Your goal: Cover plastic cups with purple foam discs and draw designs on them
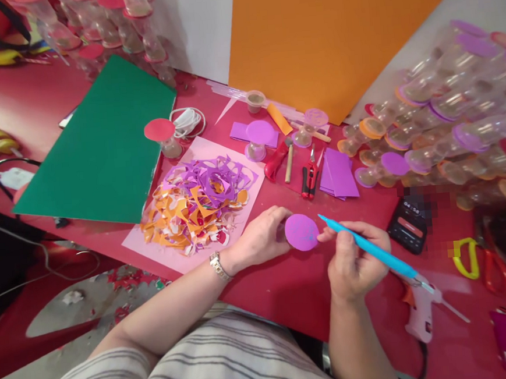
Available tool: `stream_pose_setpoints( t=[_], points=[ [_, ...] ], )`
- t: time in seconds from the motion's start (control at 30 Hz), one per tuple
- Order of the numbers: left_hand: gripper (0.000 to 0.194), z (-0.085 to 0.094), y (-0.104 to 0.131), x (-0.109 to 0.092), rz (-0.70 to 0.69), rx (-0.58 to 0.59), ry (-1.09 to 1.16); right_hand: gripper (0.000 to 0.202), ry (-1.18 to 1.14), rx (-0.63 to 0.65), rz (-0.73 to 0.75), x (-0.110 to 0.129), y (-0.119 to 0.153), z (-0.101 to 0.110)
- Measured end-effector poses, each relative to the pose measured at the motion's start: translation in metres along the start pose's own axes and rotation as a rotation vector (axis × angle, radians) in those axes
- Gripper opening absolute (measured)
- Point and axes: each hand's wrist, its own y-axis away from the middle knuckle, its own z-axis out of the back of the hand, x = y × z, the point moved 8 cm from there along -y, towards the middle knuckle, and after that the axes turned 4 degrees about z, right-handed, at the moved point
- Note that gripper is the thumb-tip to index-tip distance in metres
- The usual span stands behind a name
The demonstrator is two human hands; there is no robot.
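My left hand (263, 235), with a watch on its wrist, is closed around something under a round purple disc (302, 232); the held part is mostly hidden by the disc and fingers. Faint blue marks show on the disc's top. In my right hand (358, 258) is a light blue pen (378, 252), gripped between thumb and fingers. Its tip points left, just above and right of the disc, and does not appear to touch it. Beyond the disc stand two clear cups with purple discs on top (261, 133) (316, 118).
Paper scraps (196, 200) pile on a pink sheet (138, 243) at left, beside a green board (101, 149). Pliers (310, 176) and purple cards (338, 173) lie ahead. A phone (408, 224), glue gun (420, 313) and stacked clear cups (432, 134) are at right.
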Motion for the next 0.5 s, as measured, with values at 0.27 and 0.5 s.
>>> stream_pose_setpoints(
  t=[0.27, 0.5],
  points=[
    [0.041, -0.005, 0.0, 0.0, 0.019, 0.01, -0.062, 0.011, 0.116, -0.073, 0.074, 0.001, 0.002, 0.012],
    [0.027, -0.013, -0.001, 0.006, 0.038, 0.012, -0.201, 0.005, -0.052, 0.146, 0.238, 0.018, 0.0, -0.005]
  ],
)
